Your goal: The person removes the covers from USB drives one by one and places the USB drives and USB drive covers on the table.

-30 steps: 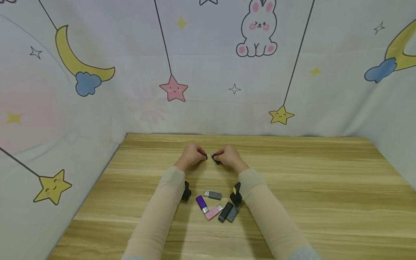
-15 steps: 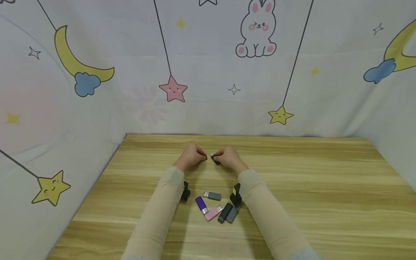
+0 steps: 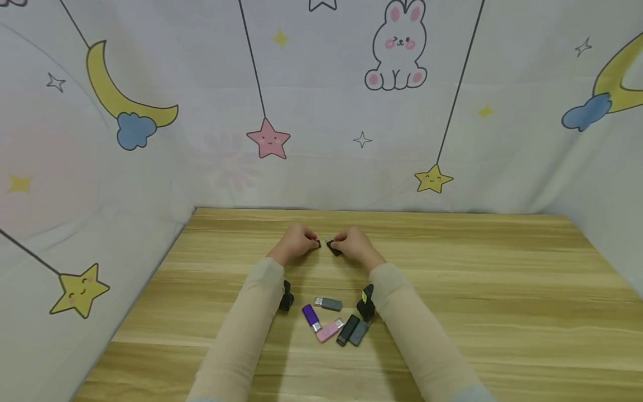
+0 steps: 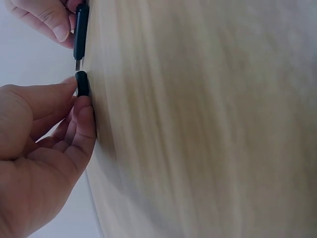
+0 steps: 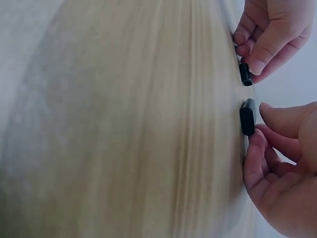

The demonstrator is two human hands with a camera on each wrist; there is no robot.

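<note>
At the far middle of the table the left hand point(image 3: 296, 242) pinches a small black cap point(image 3: 318, 243). In the left wrist view the thumb and fingers of the left hand point(image 4: 49, 134) grip that cap point(image 4: 82, 83). Facing it, a short gap away, a black USB stick point(image 3: 334, 247) with its metal plug towards the cap is held by the right hand point(image 3: 355, 245). In the right wrist view the right hand point(image 5: 287, 153) has its fingers at the stick point(image 5: 247, 117), whose metal plug is hidden there.
Nearer the person, between the forearms, lie a grey USB stick point(image 3: 329, 304), a purple one point(image 3: 311, 317), a pink one point(image 3: 330, 330), a black one point(image 3: 348, 330) and another grey one point(image 3: 359, 333). A patterned cloth point(image 3: 321, 178) hangs behind the table point(image 3: 502, 290).
</note>
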